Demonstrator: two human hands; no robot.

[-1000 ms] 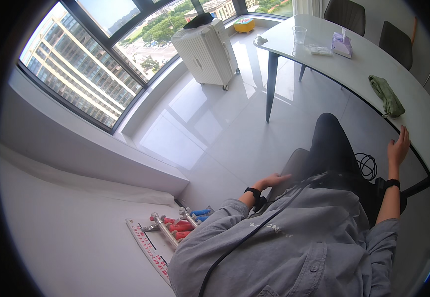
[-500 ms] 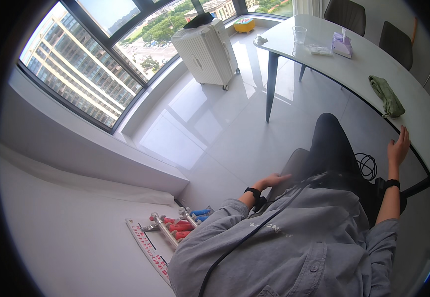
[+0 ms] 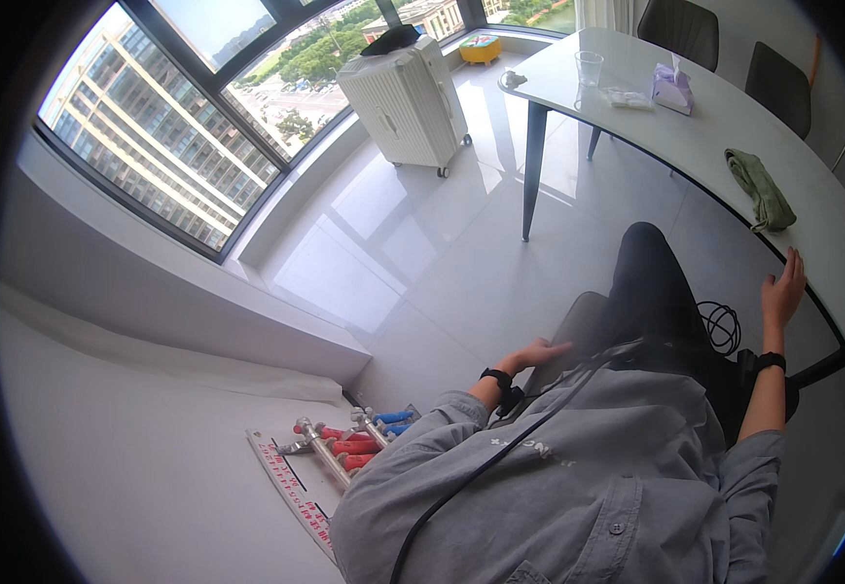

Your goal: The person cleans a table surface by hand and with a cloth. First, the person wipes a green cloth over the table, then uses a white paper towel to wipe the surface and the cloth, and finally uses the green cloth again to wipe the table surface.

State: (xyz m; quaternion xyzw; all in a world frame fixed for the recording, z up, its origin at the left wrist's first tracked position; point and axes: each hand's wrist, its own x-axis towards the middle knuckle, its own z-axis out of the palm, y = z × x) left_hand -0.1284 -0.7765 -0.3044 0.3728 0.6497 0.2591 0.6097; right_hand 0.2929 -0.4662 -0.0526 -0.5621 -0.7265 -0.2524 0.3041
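My right hand [image 3: 784, 287] rests against the near edge of the white table [image 3: 704, 146], fingers stretched out and nothing held. A folded green cloth [image 3: 761, 190] lies on the tabletop just beyond those fingertips. Lower down, my left hand [image 3: 542, 353] lies at the side of the dark chair seat [image 3: 573, 321] beside my leg. Its visible fingers point toward the thigh, and I see no object in them. Both wrists wear black bands.
A clear cup [image 3: 589, 68], a white packet [image 3: 628, 98] and a purple tissue box [image 3: 673, 90] stand farther along the table. Beyond it are dark chairs [image 3: 680, 34]. A white suitcase [image 3: 403, 102] stands near the window. Red and blue pipes [image 3: 352, 448] sit at left; coiled black cable [image 3: 722, 328] hangs below the table.
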